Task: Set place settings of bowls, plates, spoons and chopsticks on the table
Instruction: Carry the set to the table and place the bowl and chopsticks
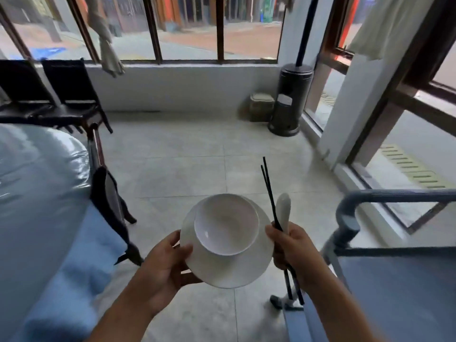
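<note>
My left hand (165,262) grips the left rim of a white plate (246,270), thumb on top and fingers beneath. A white bowl (225,224) sits upright on that plate. My right hand (293,248) holds a pair of black chopsticks (269,186) together with a white spoon (283,208), both pointing up and away from me. Plate and bowl are carried in the air above the tiled floor. The round table (37,183), covered with clear plastic over a blue cloth, lies to the left.
A dark chair (111,193) stands at the table's edge, and two more dark chairs (64,95) are behind it. A grey cart with a tubular handle (370,201) is at the lower right. A black heater (288,99) stands by the windows. Open tiled floor lies ahead.
</note>
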